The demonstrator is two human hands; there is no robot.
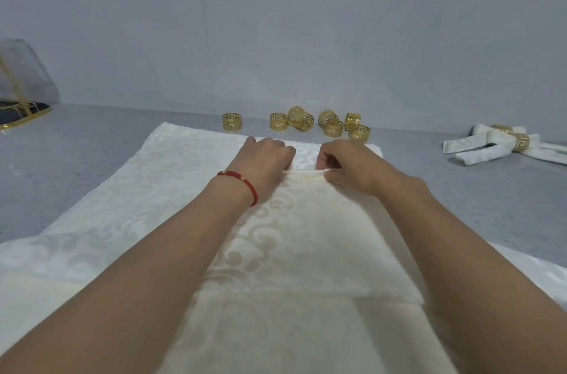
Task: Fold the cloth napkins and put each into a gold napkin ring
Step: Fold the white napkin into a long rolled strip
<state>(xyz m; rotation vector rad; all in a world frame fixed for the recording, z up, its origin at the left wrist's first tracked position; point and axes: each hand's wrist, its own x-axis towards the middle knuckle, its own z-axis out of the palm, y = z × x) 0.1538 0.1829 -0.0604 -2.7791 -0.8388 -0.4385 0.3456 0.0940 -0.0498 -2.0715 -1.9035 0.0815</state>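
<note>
Seemingly grey countertop (pixel 76 165) under pale wall (pixel 276 36).

No readable text anywhere here, honestly. The gold napkin rings (pixel 306 123) lined up past the fingertips only have a cut-out key-style pattern, no lettering. The cloth napkin (pixel 184 189) under the fingers has a woven swirl design, no label, brand or number.

grey table (pixel 92 140), clear gold-framed case (pixel 21 82) far left, grey wall (pixel 276 36)
</note>
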